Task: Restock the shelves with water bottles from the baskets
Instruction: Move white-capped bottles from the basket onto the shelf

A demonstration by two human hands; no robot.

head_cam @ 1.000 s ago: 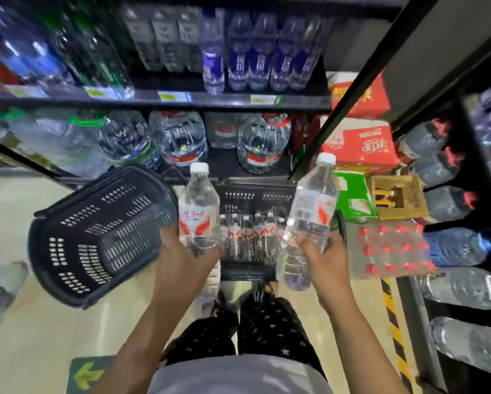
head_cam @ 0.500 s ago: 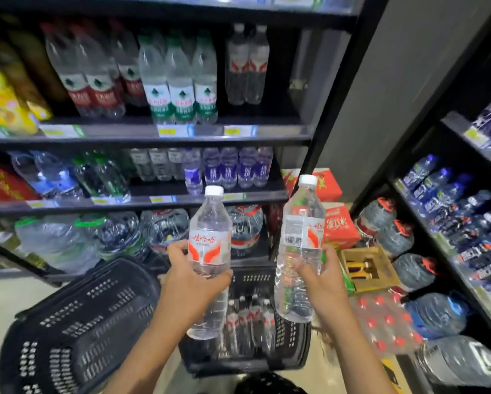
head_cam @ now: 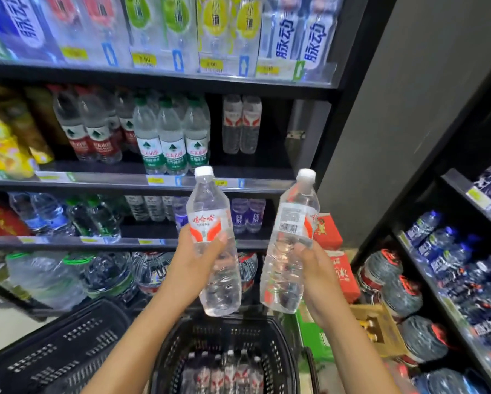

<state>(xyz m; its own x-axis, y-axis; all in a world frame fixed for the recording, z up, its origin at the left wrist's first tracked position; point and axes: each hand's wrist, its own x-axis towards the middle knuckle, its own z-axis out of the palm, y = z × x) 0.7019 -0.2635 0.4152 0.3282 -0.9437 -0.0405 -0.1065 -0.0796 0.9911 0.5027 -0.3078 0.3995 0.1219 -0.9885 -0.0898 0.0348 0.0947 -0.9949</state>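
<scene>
Clear plastic water bottles are held upright before the shelves: the left hand [head_cam: 194, 268] grips the red-labelled bottle [head_cam: 212, 245], the right hand [head_cam: 314, 277] grips the barcode-side bottle [head_cam: 291, 245]. Below them a black basket [head_cam: 278, 336] holds more bottles [head_cam: 224, 373]. Two matching bottles [head_cam: 241, 123] stand on the shelf [head_cam: 125, 182] above.

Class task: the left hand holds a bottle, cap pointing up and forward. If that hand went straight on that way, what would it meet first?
The water bottle in the left hand would probably reach the shelf edge behind its cap first, then the green-labelled bottles beyond; depth is uncertain.
</scene>
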